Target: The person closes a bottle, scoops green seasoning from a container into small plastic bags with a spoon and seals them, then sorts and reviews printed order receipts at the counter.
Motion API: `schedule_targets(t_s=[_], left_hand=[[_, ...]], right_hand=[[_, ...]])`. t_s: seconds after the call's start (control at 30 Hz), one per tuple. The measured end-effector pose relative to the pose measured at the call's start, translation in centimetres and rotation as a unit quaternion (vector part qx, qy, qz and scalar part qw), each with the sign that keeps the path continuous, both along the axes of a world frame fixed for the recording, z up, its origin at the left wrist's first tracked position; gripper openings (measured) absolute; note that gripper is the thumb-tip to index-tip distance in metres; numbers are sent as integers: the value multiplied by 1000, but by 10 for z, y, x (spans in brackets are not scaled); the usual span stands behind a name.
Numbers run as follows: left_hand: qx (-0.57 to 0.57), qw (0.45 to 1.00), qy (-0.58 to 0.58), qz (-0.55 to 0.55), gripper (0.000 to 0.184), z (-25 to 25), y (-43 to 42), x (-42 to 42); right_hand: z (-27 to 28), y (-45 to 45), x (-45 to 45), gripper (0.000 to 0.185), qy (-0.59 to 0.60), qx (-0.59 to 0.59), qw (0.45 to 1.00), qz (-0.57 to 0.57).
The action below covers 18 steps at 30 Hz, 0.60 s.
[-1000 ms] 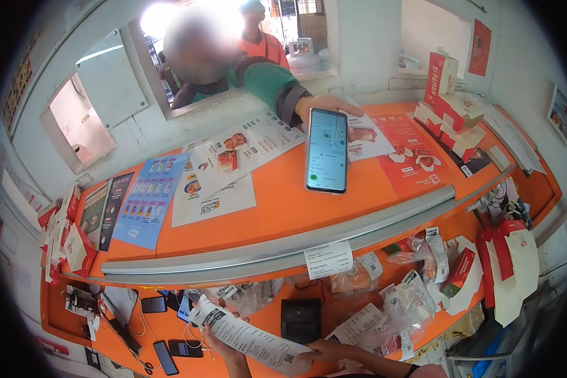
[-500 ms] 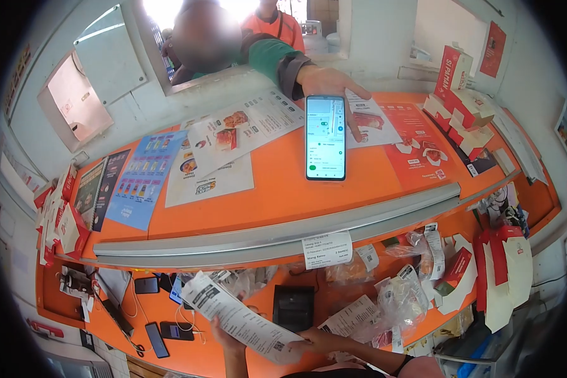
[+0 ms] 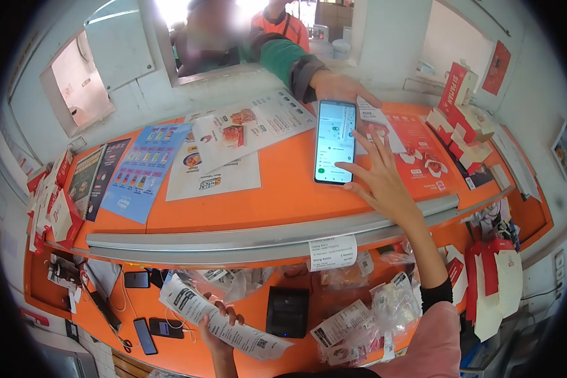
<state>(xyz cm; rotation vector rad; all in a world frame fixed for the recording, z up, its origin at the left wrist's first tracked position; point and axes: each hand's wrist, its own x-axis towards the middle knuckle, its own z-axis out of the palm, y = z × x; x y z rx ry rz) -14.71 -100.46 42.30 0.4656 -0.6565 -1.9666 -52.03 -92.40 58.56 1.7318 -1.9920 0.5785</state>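
Observation:
My left hand (image 3: 218,329) grips a long printed receipt (image 3: 198,309), its fingers wrapped over the paper, above the lower orange shelf. Reaching across the metal counter edge, my right hand (image 3: 382,183) has its fingers spread at the lit smartphone (image 3: 335,142). A fingertip is at the lower part of the screen; whether it presses the glass, I cannot tell. Another person's hand (image 3: 340,87), in a green and grey sleeve, is at the phone's top end. Below, a black box-shaped device (image 3: 288,312) stands right of the receipt.
Menu sheets (image 3: 245,132) and a blue flyer (image 3: 146,170) cover the counter's left half. Red and white boxes (image 3: 466,120) stand at right. Plastic-wrapped packages (image 3: 396,309) with receipts, several phones (image 3: 145,335) and cables lie on the lower shelf. Another receipt (image 3: 332,252) hangs from the metal edge (image 3: 271,242).
My right hand has let go of the receipt and moved up to the phone's screen. My left hand keeps the receipt, now with its fingers around it.

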Motion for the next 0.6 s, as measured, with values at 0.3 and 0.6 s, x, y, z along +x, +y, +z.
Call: schedule_targets(t_s=[0.3,0.6], left_hand=[[34,999,9,19,41,-15,-9,-1],[4,998,-51,20,40,-9,-6,-1]], right_hand=[[5,-14,-33,34,30,4,996,-84],[13,15,-2,42,1,-49,995,-85]])
